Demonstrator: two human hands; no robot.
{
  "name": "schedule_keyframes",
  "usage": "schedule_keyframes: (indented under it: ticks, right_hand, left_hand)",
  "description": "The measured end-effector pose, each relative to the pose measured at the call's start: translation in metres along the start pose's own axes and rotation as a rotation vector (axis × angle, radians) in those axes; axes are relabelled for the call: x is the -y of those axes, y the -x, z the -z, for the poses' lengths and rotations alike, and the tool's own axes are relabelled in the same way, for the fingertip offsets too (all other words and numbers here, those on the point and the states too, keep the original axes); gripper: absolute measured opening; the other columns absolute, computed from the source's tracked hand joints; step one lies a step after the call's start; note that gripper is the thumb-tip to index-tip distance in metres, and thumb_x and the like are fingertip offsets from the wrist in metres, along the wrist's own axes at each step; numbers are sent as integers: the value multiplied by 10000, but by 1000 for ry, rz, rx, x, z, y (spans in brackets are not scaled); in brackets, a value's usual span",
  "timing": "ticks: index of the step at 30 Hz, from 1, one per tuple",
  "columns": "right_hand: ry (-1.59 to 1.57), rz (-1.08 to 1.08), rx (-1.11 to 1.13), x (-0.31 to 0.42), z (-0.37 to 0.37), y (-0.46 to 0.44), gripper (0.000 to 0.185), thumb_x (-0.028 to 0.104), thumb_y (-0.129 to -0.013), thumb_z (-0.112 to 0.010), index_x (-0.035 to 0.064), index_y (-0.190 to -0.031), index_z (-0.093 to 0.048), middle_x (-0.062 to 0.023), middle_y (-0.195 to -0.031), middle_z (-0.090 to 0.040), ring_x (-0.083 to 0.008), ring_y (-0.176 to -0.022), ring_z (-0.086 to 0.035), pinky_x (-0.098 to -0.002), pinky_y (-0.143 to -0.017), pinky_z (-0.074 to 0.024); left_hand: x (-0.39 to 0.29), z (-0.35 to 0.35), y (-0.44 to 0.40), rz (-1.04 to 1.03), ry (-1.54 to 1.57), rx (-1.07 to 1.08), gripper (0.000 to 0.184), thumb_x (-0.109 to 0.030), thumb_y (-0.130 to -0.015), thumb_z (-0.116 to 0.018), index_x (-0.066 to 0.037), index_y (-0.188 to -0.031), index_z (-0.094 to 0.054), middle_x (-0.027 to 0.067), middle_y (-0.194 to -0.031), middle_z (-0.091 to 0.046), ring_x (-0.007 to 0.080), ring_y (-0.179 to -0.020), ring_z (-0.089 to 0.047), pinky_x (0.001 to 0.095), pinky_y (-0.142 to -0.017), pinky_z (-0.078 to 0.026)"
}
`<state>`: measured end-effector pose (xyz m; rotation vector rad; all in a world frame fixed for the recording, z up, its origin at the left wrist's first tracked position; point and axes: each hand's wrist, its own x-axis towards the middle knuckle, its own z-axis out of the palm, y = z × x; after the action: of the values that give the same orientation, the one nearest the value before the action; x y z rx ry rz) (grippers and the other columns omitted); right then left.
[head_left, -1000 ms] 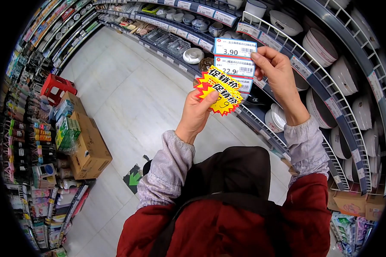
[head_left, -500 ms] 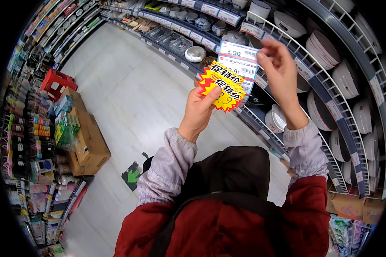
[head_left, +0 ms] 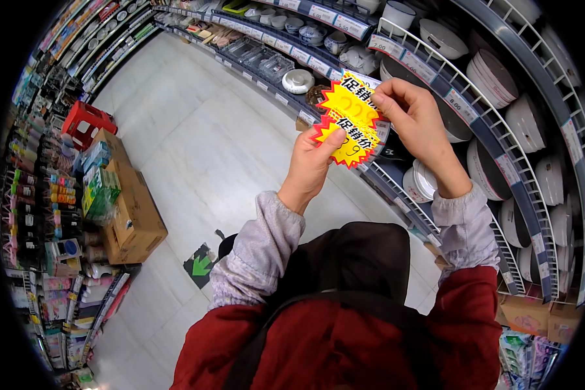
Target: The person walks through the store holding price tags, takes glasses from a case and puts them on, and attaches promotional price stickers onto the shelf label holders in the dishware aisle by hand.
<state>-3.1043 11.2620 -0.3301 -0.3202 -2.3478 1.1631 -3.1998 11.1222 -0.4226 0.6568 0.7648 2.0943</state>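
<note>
My left hand (head_left: 309,164) grips a lower yellow, red-edged starburst price tag (head_left: 354,144), its thumb across the front. Above it, my right hand (head_left: 415,116) pinches the right edge of an upper yellow starburst price tag (head_left: 348,104) between thumb and fingers. The two tags overlap, and both carry black Chinese print and handwritten figures. White price labels lie behind them, mostly covered. Both hands are held in front of the bowl shelves, above my knee.
Shelves of white bowls (head_left: 491,78) behind wire guards curve along the right, with price labels on their edges. A cardboard box (head_left: 136,221) and a red plastic stool (head_left: 84,123) stand on the left of the aisle. A green arrow (head_left: 201,265) marks the floor.
My right hand has come down and left from the white labels and now grips the upper yellow tag. That tag has shifted up, covering the white labels. My left hand has moved slightly right.
</note>
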Motion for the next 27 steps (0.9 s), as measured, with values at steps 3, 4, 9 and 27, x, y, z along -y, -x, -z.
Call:
schedule_keyframes:
  ticks: [3,4,9,27]
  right_hand:
    - [-23,38,-31,-1,5,-5,167,131,-841,-588,-34,-817,-576,-38,-661,-581,-60,-585,-489,-220,-536,-402]
    - [-15,29,-22,-1,7,-7,169,133,-843,-587,-35,-820,-576,-34,-663,-582,-58,-584,-482,-219,-534,-400]
    - [-29,-6,40,-1,12,-13,177,151,-878,-559,-24,-851,-560,31,-726,-525,-26,-677,-442,-186,-598,-372]
    - [-127,-280,-258,-88,46,-34,133,97,-859,-570,-26,-907,-587,27,-698,-554,-9,-630,-456,-178,-538,-373]
  left_hand:
    - [0,3,0,28,-3,0,217,-126,-881,-571,2,-1056,-567,60,-984,-631,114,-838,-617,242,-723,-500]
    - [1,4,0,27,-4,1,219,-129,-882,-572,1,-1058,-565,59,-987,-631,113,-838,-617,241,-717,-501]
    - [1,5,-3,32,3,14,225,-141,-883,-572,-9,-1065,-562,50,-981,-630,109,-839,-616,238,-692,-501]
    - [66,21,-58,410,-72,-161,218,-98,-870,-560,6,-1061,-554,37,-920,-614,103,-789,-583,232,-690,-466]
